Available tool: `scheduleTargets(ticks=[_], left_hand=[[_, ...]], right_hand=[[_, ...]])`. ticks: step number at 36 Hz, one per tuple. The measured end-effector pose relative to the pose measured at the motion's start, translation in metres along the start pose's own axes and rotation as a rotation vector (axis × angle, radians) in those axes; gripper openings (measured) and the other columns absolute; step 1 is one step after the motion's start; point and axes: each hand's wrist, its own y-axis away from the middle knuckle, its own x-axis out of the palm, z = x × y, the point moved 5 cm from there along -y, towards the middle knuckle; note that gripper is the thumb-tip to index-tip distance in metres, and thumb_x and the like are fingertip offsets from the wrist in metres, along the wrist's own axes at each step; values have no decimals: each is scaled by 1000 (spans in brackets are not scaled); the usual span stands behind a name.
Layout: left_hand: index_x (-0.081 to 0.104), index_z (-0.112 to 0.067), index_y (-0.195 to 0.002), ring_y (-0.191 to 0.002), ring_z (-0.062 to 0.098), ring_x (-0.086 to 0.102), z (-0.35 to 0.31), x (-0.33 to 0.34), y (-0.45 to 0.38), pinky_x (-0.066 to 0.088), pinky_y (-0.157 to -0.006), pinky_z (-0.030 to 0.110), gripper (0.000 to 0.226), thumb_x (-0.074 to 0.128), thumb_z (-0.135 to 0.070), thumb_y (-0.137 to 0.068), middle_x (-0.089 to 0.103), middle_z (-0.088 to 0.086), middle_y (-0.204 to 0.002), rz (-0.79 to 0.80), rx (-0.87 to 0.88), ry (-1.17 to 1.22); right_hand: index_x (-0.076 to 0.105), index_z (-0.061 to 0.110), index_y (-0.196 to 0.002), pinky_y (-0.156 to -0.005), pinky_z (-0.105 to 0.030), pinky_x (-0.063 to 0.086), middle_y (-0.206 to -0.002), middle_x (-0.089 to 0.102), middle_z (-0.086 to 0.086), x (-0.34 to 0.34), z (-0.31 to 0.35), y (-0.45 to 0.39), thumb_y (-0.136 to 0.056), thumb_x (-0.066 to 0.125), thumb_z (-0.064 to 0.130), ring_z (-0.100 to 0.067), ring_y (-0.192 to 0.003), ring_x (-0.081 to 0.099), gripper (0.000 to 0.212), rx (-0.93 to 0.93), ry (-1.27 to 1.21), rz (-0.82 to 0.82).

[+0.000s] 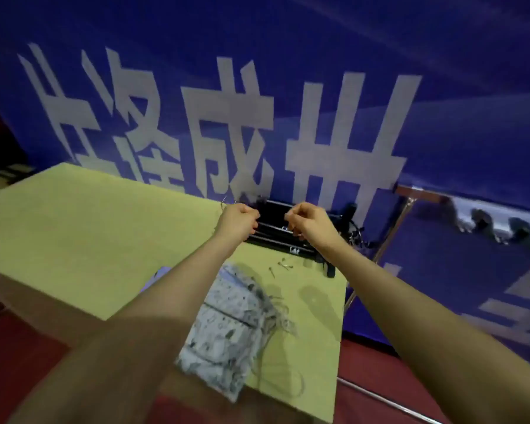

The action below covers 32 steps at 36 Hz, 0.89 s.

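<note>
Your left grip [237,221] is curled tight around thin wire [223,202], whose ends poke out just above its knuckles. Your right grip [306,224], level with it and near, pinches thumb to forefinger; what it holds is too fine to tell. Just behind both grips a black machine [273,214] sits on the desk [74,228].

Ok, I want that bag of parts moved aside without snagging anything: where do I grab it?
Pinch the bag at its near end, which seems to overhang the table edge, coming from its near left: loose wires tangle along its right side.
</note>
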Motion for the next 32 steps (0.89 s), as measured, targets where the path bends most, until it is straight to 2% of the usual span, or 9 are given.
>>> scheduleTargets(ticks=[7,11,14,17,20,24,26,28,32], left_hand=[[58,-11,-85,-81,25,53,87,-7,-1,43,-74,33,11,52,-14,-93,60,7,-84,72,-83,-195],[58,-8,-103,-72,19,49,127,2,4,39,-63,25,16,45,-13,-97,53,1,-82,212,-86,-292],[55,-7,-103,-55,9,36,150,13,10,31,-45,14,13,43,-9,-97,43,-3,-71,286,-88,-348],[50,-10,-93,-54,10,33,170,25,11,30,-50,20,10,41,-7,-97,42,0,-70,345,-102,-378],[54,-12,-95,-67,17,46,184,31,10,43,-66,32,14,45,-3,-93,55,10,-88,372,-106,-430],[59,-10,-100,-92,23,59,193,32,8,51,-84,37,10,54,-13,-92,62,7,-99,404,-108,-429],[59,-12,-95,-86,23,61,193,31,8,49,-78,36,14,57,-25,-92,63,4,-89,426,-89,-418],[61,-11,-100,-76,19,57,188,29,9,45,-70,33,24,56,-32,-90,58,-2,-78,433,-48,-400],[60,-11,-115,-106,22,48,169,22,-6,42,-92,38,49,51,-52,-89,53,3,-107,312,132,-588]], right_hand=[[60,13,-80,-66,-23,43,-73,58,0,60,-71,12,-85,57,0,-13,-67,52,15,77,156,198],[56,18,-96,-80,-35,46,-96,59,-2,84,-115,20,-78,56,-2,-20,-89,55,26,149,356,396],[50,25,-112,-92,-35,32,-119,53,2,95,-144,27,-74,67,10,-22,-112,46,44,172,620,547],[46,25,-122,-86,-31,21,-125,45,-1,105,-162,33,-76,68,15,-23,-115,36,52,188,707,606],[52,26,-117,-85,-31,19,-117,43,0,110,-169,34,-77,66,17,-22,-111,35,43,166,739,642],[62,21,-103,-87,-30,21,-107,52,2,108,-171,26,-85,57,17,-19,-104,42,19,123,745,539],[61,17,-96,-86,-30,33,-96,61,-3,105,-170,20,-88,52,12,-19,-89,52,13,136,621,434],[56,14,-89,-69,-27,42,-77,61,-4,104,-164,15,-91,50,8,-12,-64,55,8,195,388,331],[56,8,-84,-54,-17,39,-67,55,-1,101,-146,-1,-91,54,3,-4,-54,49,8,225,126,112]])
